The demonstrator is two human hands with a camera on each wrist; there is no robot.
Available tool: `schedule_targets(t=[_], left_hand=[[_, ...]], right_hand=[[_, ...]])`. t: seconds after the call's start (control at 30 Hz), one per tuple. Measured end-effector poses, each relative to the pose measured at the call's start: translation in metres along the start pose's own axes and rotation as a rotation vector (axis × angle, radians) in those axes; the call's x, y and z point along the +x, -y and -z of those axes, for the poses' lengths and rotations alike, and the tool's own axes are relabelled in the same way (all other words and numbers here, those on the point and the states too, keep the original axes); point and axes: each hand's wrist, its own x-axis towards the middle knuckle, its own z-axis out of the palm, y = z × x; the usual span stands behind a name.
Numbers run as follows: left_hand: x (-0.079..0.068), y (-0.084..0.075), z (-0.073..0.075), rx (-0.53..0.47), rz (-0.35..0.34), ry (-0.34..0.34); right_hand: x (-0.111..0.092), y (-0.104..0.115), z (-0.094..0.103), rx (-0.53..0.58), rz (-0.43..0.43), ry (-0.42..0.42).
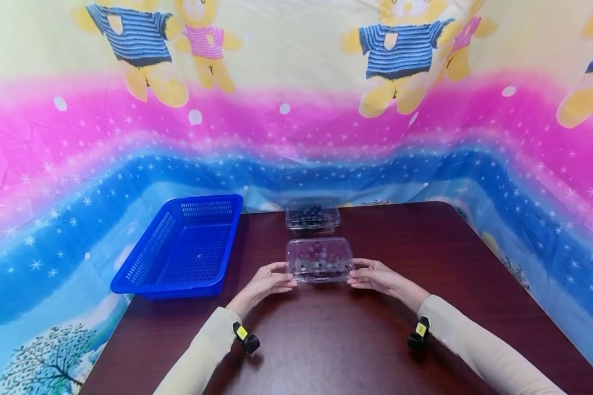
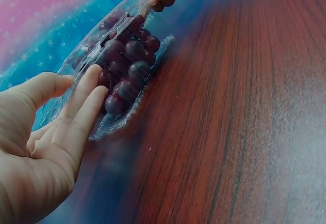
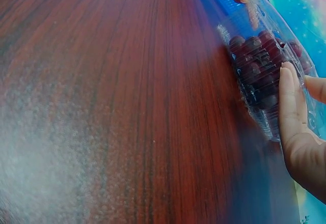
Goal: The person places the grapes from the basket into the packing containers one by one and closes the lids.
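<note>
A clear plastic clamshell box of dark red grapes (image 1: 319,259) sits at the middle of the table, its lid down. My left hand (image 1: 264,282) holds its left end, thumb at the rim and fingers against the side wall. At the opposite end my right hand (image 1: 382,278) grips the box in the same way. Both wrist views show the round grapes (image 2: 127,56) through the clear wall, with fingertips (image 3: 288,74) on the plastic. Whether the box touches the table or is slightly raised, I cannot tell.
Behind it stands a second clear box (image 1: 312,216) of dark, round fruit near the back edge. A blue perforated plastic basket (image 1: 192,258) is at the left of the dark red wooden table (image 1: 425,241). Patterned cloth (image 1: 286,131) hangs around the table.
</note>
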Motion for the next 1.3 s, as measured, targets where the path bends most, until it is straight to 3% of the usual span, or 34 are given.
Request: schedule_targets(t=[0.23,0.53,0.77,0.93,1.17,1.3], left_hand=[[0.0,-0.001,0.001,0.012,0.0,0.014],[0.0,-0.001,0.004,0.094,-0.056,0.035],[0.0,-0.003,0.004,0.179,-0.099,-0.005],[-0.001,-0.006,0.001,0.296,-0.16,-0.042],[-0.005,-0.011,-0.002,0.613,-0.267,-0.175],[-0.003,-0.009,-0.001,0.668,-0.275,-0.19]], right_hand=[[0.0,0.001,0.001,-0.052,0.003,-0.011],[0.0,0.002,0.003,-0.162,0.048,0.023],[0.001,0.002,0.005,-0.268,0.101,-0.005],[0.001,0.001,0.005,-0.366,0.142,-0.064],[-0.003,0.002,0.004,-0.467,0.2,-0.109],[-0.004,0.003,0.003,-0.484,0.2,-0.13]])
